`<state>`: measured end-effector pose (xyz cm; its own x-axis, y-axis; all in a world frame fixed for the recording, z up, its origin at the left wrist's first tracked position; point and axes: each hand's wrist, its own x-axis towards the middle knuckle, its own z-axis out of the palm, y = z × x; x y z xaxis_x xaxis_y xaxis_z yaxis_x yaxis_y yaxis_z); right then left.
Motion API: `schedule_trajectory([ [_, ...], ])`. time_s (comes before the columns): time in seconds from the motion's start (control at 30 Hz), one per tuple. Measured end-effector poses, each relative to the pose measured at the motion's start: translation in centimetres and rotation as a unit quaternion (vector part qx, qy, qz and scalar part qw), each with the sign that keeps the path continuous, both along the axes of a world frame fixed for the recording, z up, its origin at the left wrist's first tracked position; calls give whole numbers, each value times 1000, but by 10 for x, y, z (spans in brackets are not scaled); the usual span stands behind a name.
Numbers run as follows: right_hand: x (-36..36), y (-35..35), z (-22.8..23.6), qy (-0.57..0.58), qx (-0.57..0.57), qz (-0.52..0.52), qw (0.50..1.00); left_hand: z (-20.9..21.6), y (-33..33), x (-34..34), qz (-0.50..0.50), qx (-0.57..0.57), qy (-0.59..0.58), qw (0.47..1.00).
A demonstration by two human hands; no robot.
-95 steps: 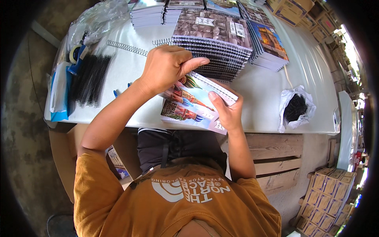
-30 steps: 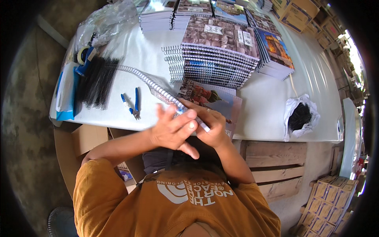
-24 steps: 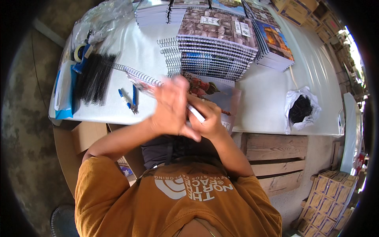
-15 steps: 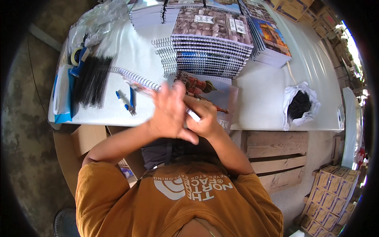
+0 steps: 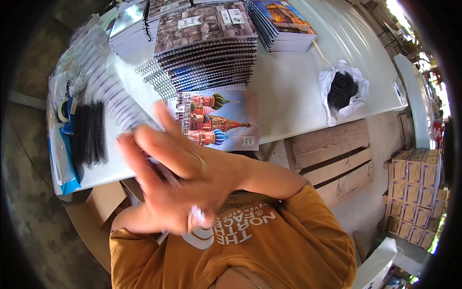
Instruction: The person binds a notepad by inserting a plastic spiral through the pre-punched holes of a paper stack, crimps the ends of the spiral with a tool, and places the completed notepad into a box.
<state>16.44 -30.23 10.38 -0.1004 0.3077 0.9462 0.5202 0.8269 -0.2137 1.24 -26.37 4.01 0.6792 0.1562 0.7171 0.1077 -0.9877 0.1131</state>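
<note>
My right hand (image 5: 207, 171), with a ring on one finger, crosses in front of my left hand (image 5: 166, 209). Both are held close together over the near table edge and smeared by motion. A long spiral binding coil (image 5: 118, 101), blurred, runs from between them toward the upper left. The right fingers are bent around its near part, where a pale end pokes out low by the palm. How the left fingers are placed cannot be made out. Just beyond the hands lies a notebook cover (image 5: 216, 120) with a picture of colourful onion domes.
A tall stack of spiral-bound notebooks (image 5: 207, 62) stands at the back, more stacks (image 5: 281, 29) beside it. Black coils (image 5: 94, 135) and a tape roll (image 5: 62, 111) lie left. A white bag (image 5: 356, 77) of black coils sits right. A wooden pallet (image 5: 332, 144) is below the table.
My hands have shifted left and nearer to me, the right one now in front. The coil points more steeply away. The view has turned, the domed cover shows fully, and the blue-handled pliers are out of sight.
</note>
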Motion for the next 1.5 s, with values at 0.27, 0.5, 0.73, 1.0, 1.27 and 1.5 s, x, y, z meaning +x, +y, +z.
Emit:
schedule_trajectory([
  [0.27, 44, -10, 27, 154, -313, -36, 937, 82, 23, 45, 17, -537, -136, 833],
  [0.5, 81, 5, 10, 255, -492, -34, 832, 57, 47, 71, -78, -664, -139, 731],
  [0.73, 67, 8, 3, 293, -449, -7, 844, 56, 60, 64, -128, -684, -112, 709],
  [1.0, 58, 4, 6, 234, -449, -43, 861, 52, 66, 55, -161, -679, -103, 709],
  [1.27, 38, 1, 15, 91, -389, -120, 909, 60, 83, 46, -210, -695, -2, 688],
  [1.5, 35, -3, 20, 62, -377, -140, 913, 69, 78, 43, -209, -687, 0, 696],
])
